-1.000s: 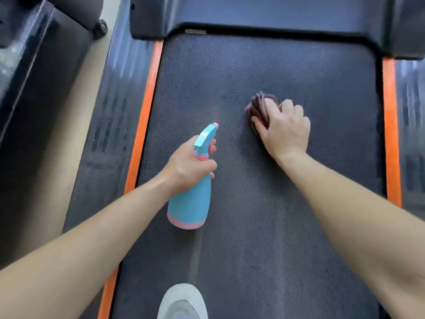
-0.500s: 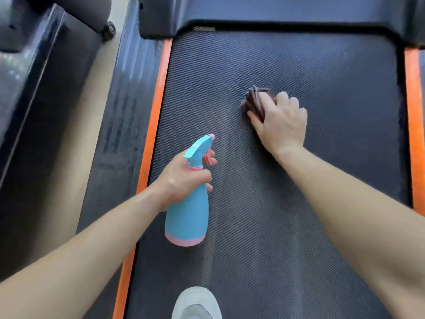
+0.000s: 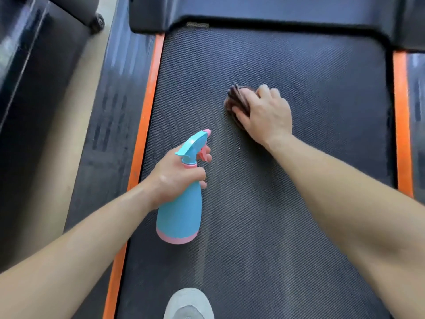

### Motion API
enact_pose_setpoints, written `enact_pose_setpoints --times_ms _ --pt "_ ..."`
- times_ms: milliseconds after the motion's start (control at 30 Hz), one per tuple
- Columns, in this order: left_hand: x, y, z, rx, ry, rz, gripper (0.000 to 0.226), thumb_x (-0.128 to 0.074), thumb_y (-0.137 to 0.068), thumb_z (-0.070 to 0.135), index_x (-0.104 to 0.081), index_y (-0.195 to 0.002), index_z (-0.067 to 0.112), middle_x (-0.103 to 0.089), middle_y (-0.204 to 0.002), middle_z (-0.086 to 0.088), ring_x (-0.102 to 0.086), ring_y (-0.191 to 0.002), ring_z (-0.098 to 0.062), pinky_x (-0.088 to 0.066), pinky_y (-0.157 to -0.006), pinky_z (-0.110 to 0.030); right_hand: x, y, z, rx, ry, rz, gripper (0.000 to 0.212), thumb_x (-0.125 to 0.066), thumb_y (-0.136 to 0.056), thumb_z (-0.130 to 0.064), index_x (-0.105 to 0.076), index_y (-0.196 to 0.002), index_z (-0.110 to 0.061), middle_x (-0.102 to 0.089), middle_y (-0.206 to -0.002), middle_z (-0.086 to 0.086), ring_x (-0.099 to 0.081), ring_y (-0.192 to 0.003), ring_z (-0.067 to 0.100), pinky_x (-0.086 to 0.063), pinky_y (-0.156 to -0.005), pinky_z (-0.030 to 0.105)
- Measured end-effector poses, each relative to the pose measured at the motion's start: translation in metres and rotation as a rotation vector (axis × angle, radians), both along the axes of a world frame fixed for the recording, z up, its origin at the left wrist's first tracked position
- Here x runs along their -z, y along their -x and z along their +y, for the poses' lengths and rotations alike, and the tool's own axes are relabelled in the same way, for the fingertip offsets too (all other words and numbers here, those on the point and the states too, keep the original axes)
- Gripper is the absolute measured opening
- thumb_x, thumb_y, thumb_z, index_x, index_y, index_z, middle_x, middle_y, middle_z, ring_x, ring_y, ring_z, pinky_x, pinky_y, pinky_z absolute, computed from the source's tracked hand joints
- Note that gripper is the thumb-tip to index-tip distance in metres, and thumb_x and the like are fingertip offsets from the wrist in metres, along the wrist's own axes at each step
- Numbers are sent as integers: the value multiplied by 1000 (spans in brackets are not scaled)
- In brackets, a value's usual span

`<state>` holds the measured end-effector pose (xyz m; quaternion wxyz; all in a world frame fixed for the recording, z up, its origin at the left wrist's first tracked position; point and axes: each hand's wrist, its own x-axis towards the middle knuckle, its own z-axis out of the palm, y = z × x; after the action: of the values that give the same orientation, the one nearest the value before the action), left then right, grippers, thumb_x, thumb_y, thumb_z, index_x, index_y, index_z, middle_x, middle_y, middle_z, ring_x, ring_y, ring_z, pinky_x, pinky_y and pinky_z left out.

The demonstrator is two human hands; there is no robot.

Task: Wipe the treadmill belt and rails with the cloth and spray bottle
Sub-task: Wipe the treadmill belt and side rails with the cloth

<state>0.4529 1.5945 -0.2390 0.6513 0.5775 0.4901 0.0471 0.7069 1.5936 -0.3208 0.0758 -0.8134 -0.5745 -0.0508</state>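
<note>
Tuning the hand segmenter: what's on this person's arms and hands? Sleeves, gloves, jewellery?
Nothing worn. The left hand and right hand are bare: no gloves, no rings visible. The left forearm and right forearm show no sleeves, watch or bands up to the frame edge.

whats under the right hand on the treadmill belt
A bunched dark brown cloth, gripped by the right hand against the black textured treadmill belt. Only its left part shows; the rest is covered by the palm.
</note>
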Motion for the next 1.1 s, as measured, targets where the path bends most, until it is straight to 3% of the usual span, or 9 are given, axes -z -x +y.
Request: enact_pose_setpoints --times_ms 100,300,400,567,633,733,833,1000,1100 --pt "-1 -2 0 2 -15 -1 67 -60 -68 10 -64 -125 44 -69 -126 -1 -73 -77 -23 -57 -66 -20 4 25 -46 -7 -42 -13 51 -47 -93 -62 -59 -129 -28 -59 -107 9 -55 -94 35 -42 -74 45" --pt "-1 -16 -2 99 -55 19 71 -62 -73 8 -62 -130 51 -71 -121 8 -78 -76 -23 -61 -79 -34 12 35 -153 -405 -15 15 51 -54 -94 -61 -64 -127 -23 -60 -97 6 -52 -80 32 -41 -66 42" --pt "0 -27 -7 100 -59 -17 66 -60 -85 -10 -63 -127 40 -69 -127 -2 -75 -71 -19 -55 -65 -19 10 4 -117 -246 -41 22 53 -49 -93 -63 -63 -127 -25 -58 -98 8 -53 -83 33 -48 -67 44" --pt "-4 -38 -10 123 -4 -43 68 -55 -88 -15 -61 -129 39 -68 -128 -3 -71 -77 -20 -55 -61 -16 6 -21 -96 137 -12 25 54 -45 -93 -63 -59 -131 -27 -56 -101 10 -54 -88 35 -48 -69 45" --pt "-6 -41 -6 131 -6 -32 61 -57 -88 -13 -63 -125 36 -69 -128 -2 -74 -74 -19 -54 -61 -16 7 7 -129 128 -26 16 53 -48 -93 -62 -59 -131 -26 -57 -100 9 -53 -85 34 -43 -66 43" --pt "-9 -51 -4 117 0 -45 55 -61 -83 -8 -65 -119 33 -69 -129 -4 -72 -77 -22 -54 -60 -15 11 44 -196 -131 -20 47 52 -53 -94 -60 -62 -128 -22 -60 -97 9 -54 -80 34 -43 -64 44" --pt "-9 -58 -9 112 35 -77 63 -56 -87 -14 -62 -126 35 -68 -129 -8 -69 -78 -21 -55 -59 -16 11 12 -180 -283 3 68 51 -52 -95 -61 -65 -124 -21 -58 -96 10 -52 -81 34 -46 -65 44" --pt "-7 -44 -6 118 59 -52 54 -62 -81 -4 -66 -116 36 -72 -124 1 -73 -71 -19 -56 -61 -20 2 -41 -74 84 -64 57 54 -46 -93 -62 -62 -126 -23 -58 -102 13 -54 -91 37 -51 -71 48" --pt "-7 -34 0 100 32 -11 64 -61 -80 -7 -64 -127 36 -70 -121 -1 -70 -81 -18 -57 -63 -20 7 -14 -96 129 -64 17 50 -52 -91 -60 -62 -125 -24 -58 -102 11 -54 -89 35 -45 -71 45"
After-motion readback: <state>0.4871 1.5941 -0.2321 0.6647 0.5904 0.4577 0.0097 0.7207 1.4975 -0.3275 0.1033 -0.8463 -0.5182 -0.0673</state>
